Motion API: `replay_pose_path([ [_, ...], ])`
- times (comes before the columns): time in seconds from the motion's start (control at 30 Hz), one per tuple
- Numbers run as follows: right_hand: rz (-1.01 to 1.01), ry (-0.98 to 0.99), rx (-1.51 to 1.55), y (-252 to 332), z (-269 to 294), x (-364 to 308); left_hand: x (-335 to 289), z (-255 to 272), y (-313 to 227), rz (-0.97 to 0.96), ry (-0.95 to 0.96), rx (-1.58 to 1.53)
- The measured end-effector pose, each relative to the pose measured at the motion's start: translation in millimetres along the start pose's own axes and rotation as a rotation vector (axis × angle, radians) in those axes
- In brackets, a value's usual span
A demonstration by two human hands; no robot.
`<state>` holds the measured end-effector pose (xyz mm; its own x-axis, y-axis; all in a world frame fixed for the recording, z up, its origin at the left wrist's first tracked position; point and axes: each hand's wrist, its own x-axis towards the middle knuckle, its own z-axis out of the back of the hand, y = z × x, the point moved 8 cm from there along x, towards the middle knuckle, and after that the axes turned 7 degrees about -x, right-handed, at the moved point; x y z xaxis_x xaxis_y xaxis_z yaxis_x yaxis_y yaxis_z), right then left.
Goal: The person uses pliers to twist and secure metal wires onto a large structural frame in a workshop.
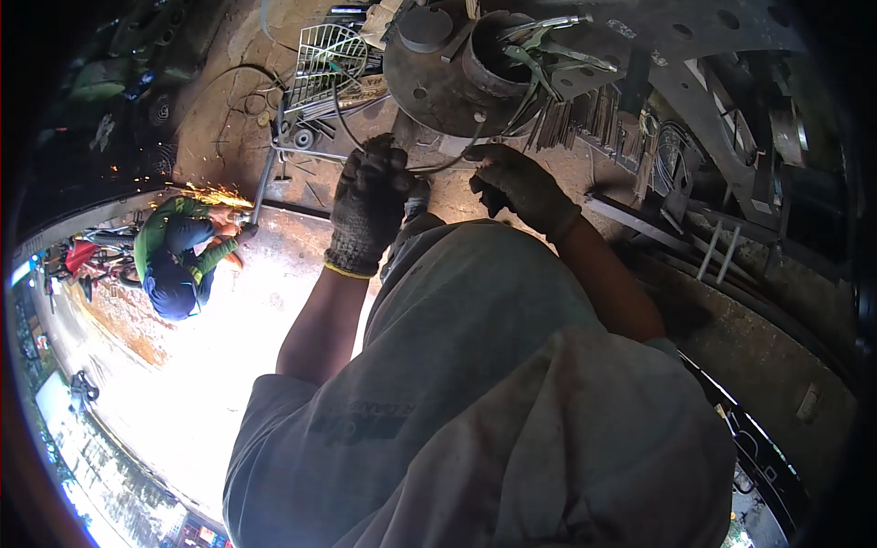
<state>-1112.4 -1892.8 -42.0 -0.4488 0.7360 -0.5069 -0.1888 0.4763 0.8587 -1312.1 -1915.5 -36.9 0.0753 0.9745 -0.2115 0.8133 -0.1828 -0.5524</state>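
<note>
Left hand [365, 205]: dark knit glove with a yellow cuff edge, raised near the middle of the view. Its grip was narrow, the fingers curled on a thin dark cable [443, 168] (possibly a bent rod; too fine to tell). The cable lay in front of the person; one arc climbed from the left hand toward a pale wire rack [333, 46], the other bowed right, then rose to the edge of a round metal bench [438, 78].

Right hand [532, 190]: also gloved, palm side mostly hidden. Its grip was partly parted, the forefinger reaching toward the cable and the other fingers bent. The fingertip was just beside the cable; contact could not be told.

The bench carried a metal pot [482, 75] with hand clamps [548, 46] lying across its rim, and a flat disc [425, 29] to the left of it. Bundles of thin rods [553, 123] stood right of the bench. A ring-shaped metal part [303, 139] lay left of the left hand.

Farther left, a co-worker in green sleeves [174, 251] bent over a metal tube [265, 183], and orange sparks [217, 195] sprayed leftward beside it.
</note>
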Motion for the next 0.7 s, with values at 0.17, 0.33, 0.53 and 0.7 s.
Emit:
replay_pose_path([
  [0.17,0.037,0.044,0.176,3.5,1.4,-0.1,6.6,-16.0,8.3,-0.048,0.157,0.622],
  [0.33,-0.041,-0.086,0.267,-18.1,16.9,1.9,33.0,-16.6,38.7,0.271,0.007,0.428],
  [0.53,0.080,-0.318,0.404,-31.0,33.4,-2.3,70.2,-35.5,39.7,0.417,0.005,0.811],
  [0.7,0.217,-0.412,0.030,-17.8,39.7,0.7,89.6,-70.9,26.4,-0.234,0.462,1.734],
])
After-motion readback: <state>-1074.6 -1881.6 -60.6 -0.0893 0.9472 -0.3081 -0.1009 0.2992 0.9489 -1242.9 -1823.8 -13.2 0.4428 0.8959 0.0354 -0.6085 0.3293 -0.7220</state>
